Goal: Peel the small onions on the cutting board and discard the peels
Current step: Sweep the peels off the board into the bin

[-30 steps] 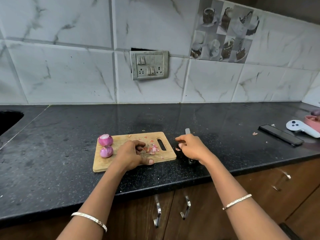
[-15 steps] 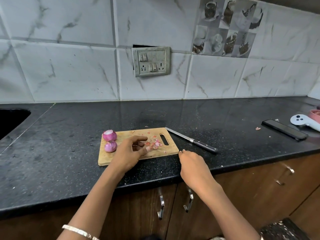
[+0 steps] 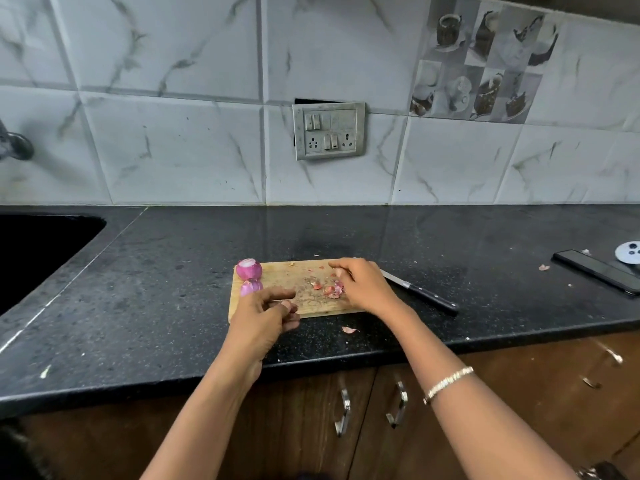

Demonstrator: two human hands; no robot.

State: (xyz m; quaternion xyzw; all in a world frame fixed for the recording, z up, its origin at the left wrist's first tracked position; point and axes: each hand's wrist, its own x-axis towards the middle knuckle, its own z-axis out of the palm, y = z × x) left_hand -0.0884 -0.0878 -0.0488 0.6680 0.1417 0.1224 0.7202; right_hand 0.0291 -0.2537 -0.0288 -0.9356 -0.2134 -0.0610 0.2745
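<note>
White marble-pattern tiled wall [image 3: 173, 150] fills the upper half of the frame. Black speckled stone countertop [image 3: 156, 306] spans the middle band. Brown wooden cabinets [image 3: 571, 368] with metal handles run along the bottom, and a black sink [image 3: 34, 251] sits at the left edge.

Rectangular light wooden cutting board [image 3: 298, 271] lies flat on the counter at frame centre.

Left hand [image 3: 263, 317] is over the board's near left corner. Index finger is stretched toward the right, the other fingers are loosely curled, and nothing is visible in it.

Right hand [image 3: 367, 285] covers the board's right end, with a thin metal bracelet [image 3: 446, 382] on that forearm. Its fingers are bent down onto the peels. Cannot tell whether they pinch any or just touch.

Grey switch-and-socket plate [image 3: 329, 135] is on the wall above the board. Flat black phone [image 3: 599, 271] lies at the right edge of the frame, with a white round-headed controller [image 3: 628, 252] just behind it, cut off by the frame.

Black-handled steel knife [image 3: 422, 294] lies on the counter just right of the board, blade partly hidden by the right hand.

Two small purple onions [image 3: 248, 268] sit on the board's left end, skins off. The nearer onion [image 3: 251, 287] is close against the far one and just beside the left hand.

Pile of pink onion peels [image 3: 330, 289] is on the board's right half, at the right fingertips. One loose pink peel [image 3: 348, 329] lies on the counter just in front of the board.
</note>
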